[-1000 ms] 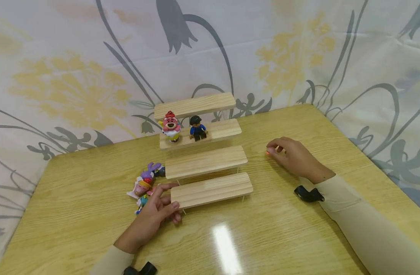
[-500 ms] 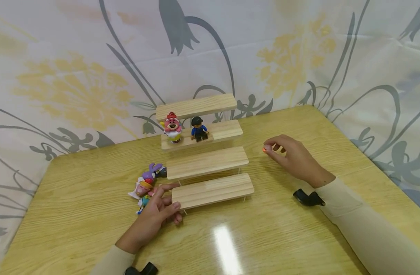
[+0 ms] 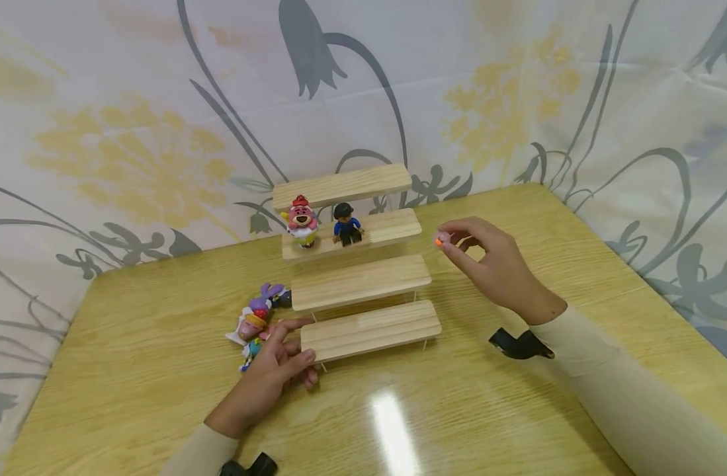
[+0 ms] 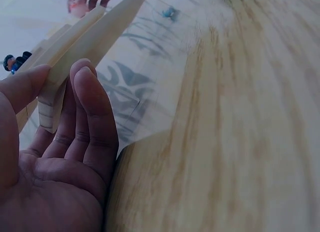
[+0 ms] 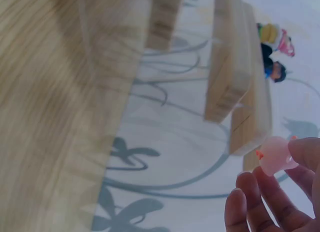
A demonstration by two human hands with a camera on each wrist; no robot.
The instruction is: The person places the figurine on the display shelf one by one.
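Note:
In the head view, my left hand (image 3: 264, 377) grips the left end of the lowest tier of a wooden stepped shelf (image 3: 372, 332). Its thumb lies on top and the fingers reach underneath, as the left wrist view also shows. Right of the second-highest tier, in the air, my right hand (image 3: 499, 268) pinches a small pale pink toy (image 5: 275, 156) with orange bits between thumb and fingertips. On that tier stands a pink bear figurine (image 3: 302, 225). Beside it sits a toy figure in a blue top and black cap (image 3: 347, 226).
Left of the shelf, several figurines lie close together on the wooden table (image 3: 155, 344). Among them are a purple long-eared one (image 3: 270, 292) and a pink one (image 3: 250, 326). A flower-patterned cloth (image 3: 220, 99) hangs behind the table.
My right hand has moved left and up towards the shelf with the small pink toy. The left hand keeps its grip on the lowest tier.

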